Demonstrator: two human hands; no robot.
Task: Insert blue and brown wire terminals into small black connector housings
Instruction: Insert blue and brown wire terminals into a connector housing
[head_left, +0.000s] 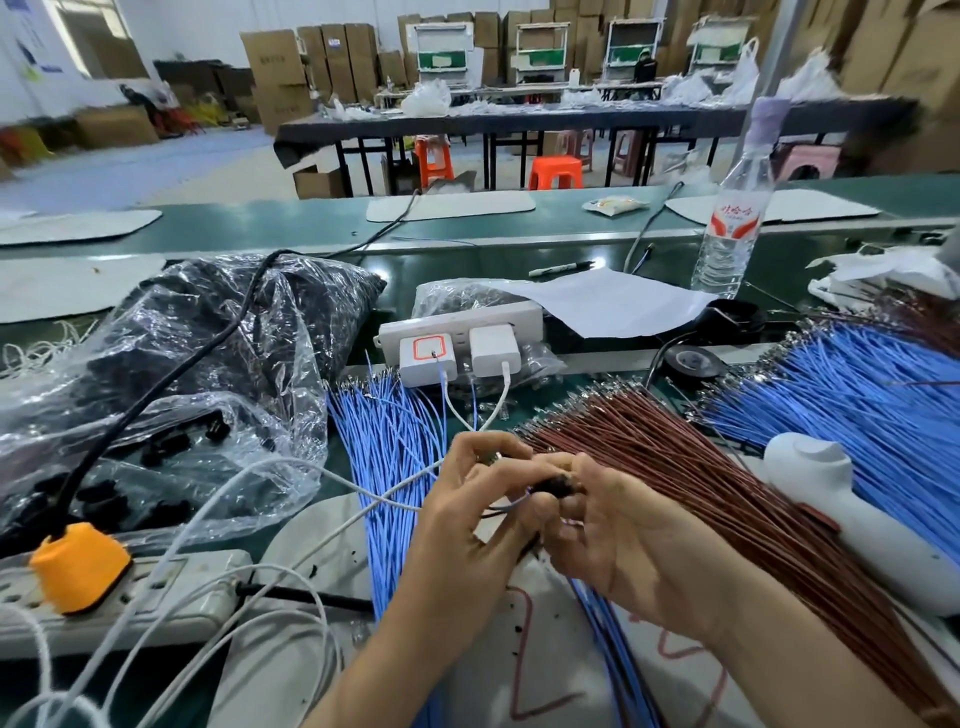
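Observation:
Both hands meet over the bench's middle. My right hand (623, 540) pinches a small black connector housing (558, 486) between thumb and fingertips. My left hand (467, 514) pinches thin blue and brown wires (506, 506) that run into the housing's left side. A fan of blue wires (387, 447) lies to the left of the hands and a fan of brown wires (691, 467) passes under my right hand. More blue wires (852, 395) spread at the right. A clear plastic bag (171, 395) at the left holds loose black housings (166, 447).
A white power strip with two chargers (457, 338) stands behind the hands; white cables cross the bench. Another strip with an orange plug (78, 566) lies front left. A white handheld device (841, 504), a tape roll (693, 361), a paper sheet (608, 299) and a water bottle (732, 218) sit right.

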